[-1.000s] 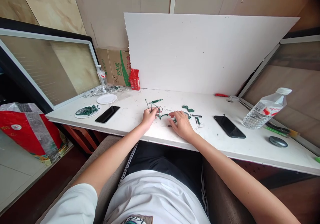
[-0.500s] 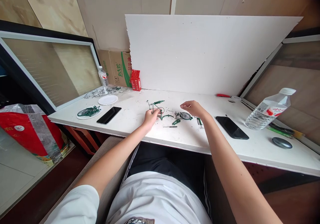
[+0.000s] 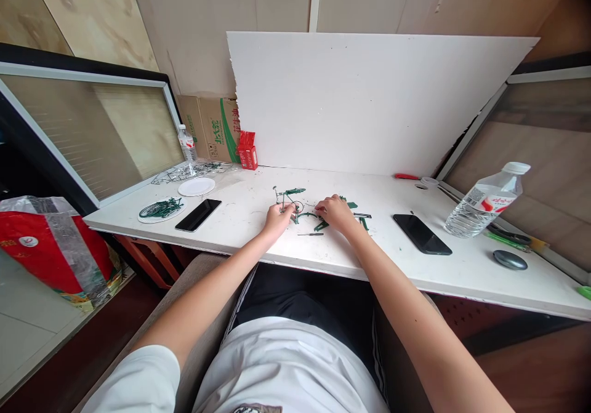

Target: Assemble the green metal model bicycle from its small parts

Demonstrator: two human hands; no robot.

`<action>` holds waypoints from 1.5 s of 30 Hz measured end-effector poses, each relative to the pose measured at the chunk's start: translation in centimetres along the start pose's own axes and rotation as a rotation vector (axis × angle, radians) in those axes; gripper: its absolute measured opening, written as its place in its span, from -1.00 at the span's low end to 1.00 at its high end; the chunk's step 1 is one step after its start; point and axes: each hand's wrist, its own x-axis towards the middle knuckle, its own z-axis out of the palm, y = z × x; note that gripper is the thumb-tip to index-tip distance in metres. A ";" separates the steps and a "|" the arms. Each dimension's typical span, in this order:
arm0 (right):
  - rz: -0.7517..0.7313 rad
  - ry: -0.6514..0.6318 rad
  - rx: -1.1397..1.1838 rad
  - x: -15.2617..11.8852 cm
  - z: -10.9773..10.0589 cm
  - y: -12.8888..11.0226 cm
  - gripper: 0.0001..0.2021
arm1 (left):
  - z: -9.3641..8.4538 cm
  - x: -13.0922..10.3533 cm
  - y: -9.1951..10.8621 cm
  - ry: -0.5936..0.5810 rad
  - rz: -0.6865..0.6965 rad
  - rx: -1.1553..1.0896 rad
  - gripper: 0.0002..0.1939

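From my end, nearest on the white table (image 3: 369,256) I see a slender tool (image 3: 314,234) lying flat, and just beyond it the left hand (image 3: 279,217) pinches the small green bicycle model (image 3: 295,191), left of the table's middle. The right hand (image 3: 338,211) curls down over loose green parts (image 3: 320,226) beside it, though I cannot tell whether its fingertips grip one. Farther back, I see a red box (image 3: 248,150) by the white board (image 3: 369,105).

The left hand (image 3: 278,220) covers part of the green model (image 3: 295,191); I can't make out what the right hand (image 3: 336,212) touches. The red bag (image 3: 28,221) is cut off.
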 end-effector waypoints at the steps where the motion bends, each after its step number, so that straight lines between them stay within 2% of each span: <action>1: 0.037 -0.055 -0.063 0.0 0.0 -0.2 -0.84 | 0.0 0.0 -0.1 -0.005 0.013 0.017 -0.67; 3: 0.113 -0.134 -0.134 0.0 -0.2 -0.6 -0.84 | 0.0 0.0 -0.3 -0.015 0.047 0.046 -0.66; 4: 0.136 -0.133 -0.090 0.0 -0.4 -0.7 -0.84 | 0.0 0.1 -0.4 -0.021 0.063 0.054 -0.65; 7: 0.163 -0.084 0.192 0.1 -0.9 -0.8 -0.83 | 0.0 0.1 -0.5 -0.038 0.089 0.052 -0.62; 10: 0.189 -0.079 0.548 0.4 -1.3 -0.8 -0.73 | 0.0 -0.1 -0.4 -0.042 0.092 0.054 -0.62; 13: 0.247 -0.160 0.885 0.5 -1.4 -0.9 -0.59 | 0.0 -0.4 0.0 -0.047 0.105 0.063 -0.60; 15: 0.253 -0.238 0.977 0.4 -1.3 -1.1 -0.56 | 0.1 -0.7 0.3 -0.065 0.108 0.066 -0.58; 18: 0.214 -0.306 0.991 0.3 -1.2 -1.7 -0.56 | 0.1 -1.1 0.8 -0.104 0.130 0.065 -0.55; 23: 0.224 -0.325 0.973 0.1 -1.5 -2.2 -0.53 | 0.1 -1.3 1.1 -0.156 0.149 0.067 -0.52; 29: 0.202 -0.382 0.930 -0.1 -1.5 -2.2 -0.53 | 0.2 -1.1 0.8 -0.159 0.135 0.067 -0.51; 41: 0.168 -0.390 0.887 -0.1 -1.2 -2.1 -0.57 | 0.3 -1.2 0.8 -0.217 0.142 0.083 -0.50; 45: 0.170 -0.298 0.894 0.0 -0.7 -1.8 -0.60 | 0.2 -1.1 0.8 -0.221 0.140 0.093 -0.50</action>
